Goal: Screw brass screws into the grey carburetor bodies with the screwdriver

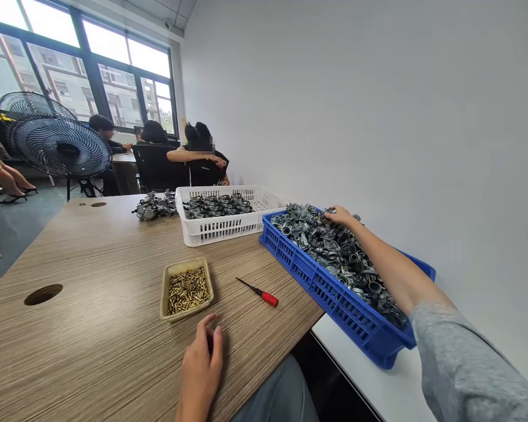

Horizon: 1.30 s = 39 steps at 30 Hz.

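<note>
Head view: a person's right hand [342, 217] reaches into a blue basket [299, 265] at the right of the frame, fingertips at the far side of a heap of metal parts [323, 243]; whether it grasps one cannot be told. At lower center, the left hand [201, 358] holds nothing, fingers loosely bent, just beside a tray [163, 296] of small brass pieces [188, 290] on the wood-grain table [110, 275]. A red-handled screwdriver [269, 298] lies between tray and blue basket, tip toward the upper left. At center, a white basket [215, 233] holds similar parts. Seated co-workers and a black fan [61, 146] occupy the upper left.
</note>
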Available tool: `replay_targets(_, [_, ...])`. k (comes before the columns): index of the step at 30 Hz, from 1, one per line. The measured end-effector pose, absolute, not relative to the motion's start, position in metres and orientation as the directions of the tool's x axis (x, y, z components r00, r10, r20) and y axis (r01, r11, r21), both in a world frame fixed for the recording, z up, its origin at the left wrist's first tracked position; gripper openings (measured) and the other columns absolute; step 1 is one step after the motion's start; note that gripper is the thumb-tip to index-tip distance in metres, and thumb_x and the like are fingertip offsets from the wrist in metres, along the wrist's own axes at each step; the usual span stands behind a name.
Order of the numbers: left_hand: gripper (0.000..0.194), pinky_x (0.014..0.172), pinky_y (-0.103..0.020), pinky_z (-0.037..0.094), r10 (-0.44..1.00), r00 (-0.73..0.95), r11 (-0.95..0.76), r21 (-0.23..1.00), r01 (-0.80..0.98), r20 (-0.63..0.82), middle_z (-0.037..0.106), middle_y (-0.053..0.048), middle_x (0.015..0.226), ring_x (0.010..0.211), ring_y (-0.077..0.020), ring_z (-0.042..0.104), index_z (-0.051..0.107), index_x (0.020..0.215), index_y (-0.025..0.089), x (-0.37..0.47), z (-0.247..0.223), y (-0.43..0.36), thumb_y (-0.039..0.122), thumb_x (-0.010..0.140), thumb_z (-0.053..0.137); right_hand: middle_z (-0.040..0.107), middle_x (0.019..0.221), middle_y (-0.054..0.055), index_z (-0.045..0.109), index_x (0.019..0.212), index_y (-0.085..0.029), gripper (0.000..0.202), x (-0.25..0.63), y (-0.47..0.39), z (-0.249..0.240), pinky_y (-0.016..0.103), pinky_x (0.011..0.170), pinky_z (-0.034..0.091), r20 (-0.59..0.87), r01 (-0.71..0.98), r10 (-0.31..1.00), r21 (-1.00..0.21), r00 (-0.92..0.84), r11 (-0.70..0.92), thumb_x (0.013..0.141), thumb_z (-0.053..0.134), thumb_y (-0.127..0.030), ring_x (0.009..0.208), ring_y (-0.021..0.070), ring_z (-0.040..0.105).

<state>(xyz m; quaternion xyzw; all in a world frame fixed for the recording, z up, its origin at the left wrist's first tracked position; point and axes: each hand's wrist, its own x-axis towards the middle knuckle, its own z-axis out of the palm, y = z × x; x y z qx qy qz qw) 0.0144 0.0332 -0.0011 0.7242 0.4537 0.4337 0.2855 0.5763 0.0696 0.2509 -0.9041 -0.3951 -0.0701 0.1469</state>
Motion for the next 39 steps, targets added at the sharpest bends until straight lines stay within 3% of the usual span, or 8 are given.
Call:
replay_targets(4, [0.044,0.071,-0.036,0.055,0.906,0.213,-0.422,0.815,0.398,0.365,0.072,-0.001,0.078,0.07,-0.0253,0.073,0.061,0.131,0.022,0.015,0.001,0.033,0.053,0.104,0.045,0.069,0.135,0.012,0.065,0.137,-0.017,0.042,0.548,0.06,0.273,0.046,0.1,0.058,0.32,0.722,0.648,-0.285,0.691,-0.63,0.103,0.07,-0.042,0.115,0.0251,0.069])
replay_targets(8, [0.04,0.071,-0.035,0.052,0.924,0.188,-0.38,0.839,0.389,0.332,0.072,-0.004,0.079,0.072,-0.0251,0.071,0.062,0.129,0.021,0.016,0.012,0.02,0.046,0.106,0.042,0.068,0.136,0.029,0.056,0.147,-0.006,0.057,0.502,0.06,0.289,0.042,0.1,0.05,0.358,0.765,0.681,-0.393,0.639,-0.51,0.103,0.068,-0.041,0.113,0.0286,0.067])
replay_targets(12, [0.035,0.08,-0.035,0.051,0.945,0.155,-0.324,0.876,0.357,0.287,0.071,-0.004,0.084,0.08,-0.0228,0.069,0.062,0.128,0.021,0.017,0.016,0.014,0.043,0.106,0.045,0.074,0.126,0.024,0.053,0.15,-0.015,0.06,0.449,0.082,0.275,0.045,0.093,0.05,0.37,0.773,0.763,-0.581,0.531,-0.256,0.102,0.069,-0.046,0.1,0.0272,0.068])
replay_targets(16, [0.04,0.086,-0.034,0.052,0.953,0.12,-0.303,0.909,0.285,0.279,0.071,-0.005,0.095,0.087,-0.0205,0.066,0.061,0.129,0.019,0.017,0.018,0.01,0.044,0.098,0.064,0.077,0.106,0.018,0.064,0.127,-0.02,0.052,0.356,0.091,0.235,0.047,0.092,0.053,0.16,0.453,0.916,-0.891,0.367,-0.026,0.085,0.087,-0.041,0.087,0.0275,0.069])
replay_targets(20, [0.062,0.099,-0.039,0.053,0.94,0.095,-0.341,0.916,0.211,0.328,0.07,-0.014,0.125,0.105,-0.0234,0.065,0.059,0.138,0.017,0.015,0.018,0.008,0.052,0.089,0.077,0.079,0.089,0.009,0.067,0.113,-0.025,0.05,0.257,0.073,0.175,0.044,0.079,0.059,0.025,0.193,0.994,-0.981,0.106,0.004,0.075,0.092,-0.046,0.081,0.029,0.074])
replay_targets(29, [0.089,0.104,-0.041,0.052,0.923,0.189,-0.35,0.936,0.043,0.337,0.076,-0.017,0.123,0.113,-0.0291,0.068,0.069,0.126,0.012,0.007,0.014,0.019,0.091,0.088,0.053,0.08,0.096,0.003,0.064,0.123,-0.03,0.064,0.155,0.011,0.062,0.035,0.076,0.057,-0.005,-0.294,1.0,-0.956,-0.004,-0.006,0.071,0.094,-0.053,0.088,0.024,0.074])
replay_targets(34, [0.077,0.098,-0.038,0.053,0.928,0.174,-0.353,0.927,0.125,0.33,0.077,-0.012,0.113,0.103,-0.0252,0.068,0.068,0.125,0.013,0.009,0.013,0.016,0.081,0.092,0.06,0.08,0.1,0.003,0.066,0.115,-0.032,0.055,0.143,0.005,0.041,0.036,0.073,0.059,-0.043,-0.479,0.999,-0.877,-0.003,-0.039,0.071,0.093,-0.05,0.087,0.0243,0.075])
replay_targets(39, [0.051,0.106,-0.042,0.052,0.921,0.161,-0.388,0.874,0.292,0.355,0.072,-0.012,0.126,0.116,-0.0266,0.067,0.064,0.135,0.018,0.013,0.009,0.014,0.049,0.094,0.074,0.08,0.1,0.004,0.07,0.101,-0.03,0.032,0.14,0.013,0.033,0.042,0.086,0.063,-0.065,-0.55,0.997,-0.834,0.028,-0.039,0.077,0.084,-0.046,0.096,0.0271,0.076])
